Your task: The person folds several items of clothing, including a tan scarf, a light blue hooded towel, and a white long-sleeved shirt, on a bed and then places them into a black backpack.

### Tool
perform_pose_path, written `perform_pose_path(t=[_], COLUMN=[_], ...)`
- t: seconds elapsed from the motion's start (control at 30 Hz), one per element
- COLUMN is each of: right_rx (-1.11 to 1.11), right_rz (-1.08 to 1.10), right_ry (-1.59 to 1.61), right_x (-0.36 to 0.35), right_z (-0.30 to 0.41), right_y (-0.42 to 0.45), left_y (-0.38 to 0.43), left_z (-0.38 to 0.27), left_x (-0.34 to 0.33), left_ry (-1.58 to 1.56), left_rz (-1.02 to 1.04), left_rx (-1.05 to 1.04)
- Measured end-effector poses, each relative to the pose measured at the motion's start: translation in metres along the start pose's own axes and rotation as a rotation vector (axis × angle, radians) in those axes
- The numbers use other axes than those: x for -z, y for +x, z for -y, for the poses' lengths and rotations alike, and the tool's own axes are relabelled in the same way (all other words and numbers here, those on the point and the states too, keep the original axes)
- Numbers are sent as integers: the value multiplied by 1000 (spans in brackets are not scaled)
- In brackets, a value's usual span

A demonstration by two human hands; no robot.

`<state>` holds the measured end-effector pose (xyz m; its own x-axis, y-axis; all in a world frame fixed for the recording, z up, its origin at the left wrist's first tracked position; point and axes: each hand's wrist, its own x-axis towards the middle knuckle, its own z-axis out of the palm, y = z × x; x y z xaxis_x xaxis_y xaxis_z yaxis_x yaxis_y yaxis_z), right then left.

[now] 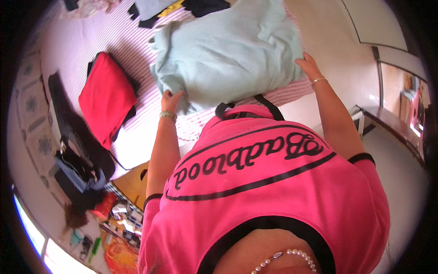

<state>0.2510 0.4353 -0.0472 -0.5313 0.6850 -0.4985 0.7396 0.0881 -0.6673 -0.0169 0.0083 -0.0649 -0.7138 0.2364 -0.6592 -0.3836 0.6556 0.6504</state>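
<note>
A large pale mint-green cloth (226, 58), soft and wrinkled, lies spread over a bed with a striped sheet (137, 65). My left hand (171, 100) pinches its near left corner, where the cloth bunches in folds. At the near right edge, my right hand (308, 65) has its fingers against the cloth; whether they grip it is hard to tell. The far edge of the cloth runs out of the picture. To the left of my left hand, a folded red garment (107, 99) rests on top of dark cloth.
Dark, grey and yellow clothes (171, 8) lie at the bed's far side. Along the left edge are a long black item (68, 113) and a dark pile with denim (73, 174). A green comb (95, 247) is at lower left. A glass-topped table (393, 123) stands at right.
</note>
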Motion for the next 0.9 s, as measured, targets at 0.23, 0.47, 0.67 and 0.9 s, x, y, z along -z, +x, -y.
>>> perform_pose_path(t=[0.23, 0.47, 0.67, 0.9], right_rx=[-18, 24, 64, 39], right_rz=[233, 99, 105, 77], right_ry=[161, 135, 103, 146], right_x=[12, 12, 14, 15], right_z=[18, 2, 17, 16], right_y=[-9, -16, -22, -23], left_y=[-18, -73, -40, 2], left_z=[-28, -52, -18, -25], left_x=[-30, -66, -69, -50], left_ry=[578, 1007, 447, -230], left_rz=[-106, 58, -147, 196], left_rx=[-260, -856, -465, -11])
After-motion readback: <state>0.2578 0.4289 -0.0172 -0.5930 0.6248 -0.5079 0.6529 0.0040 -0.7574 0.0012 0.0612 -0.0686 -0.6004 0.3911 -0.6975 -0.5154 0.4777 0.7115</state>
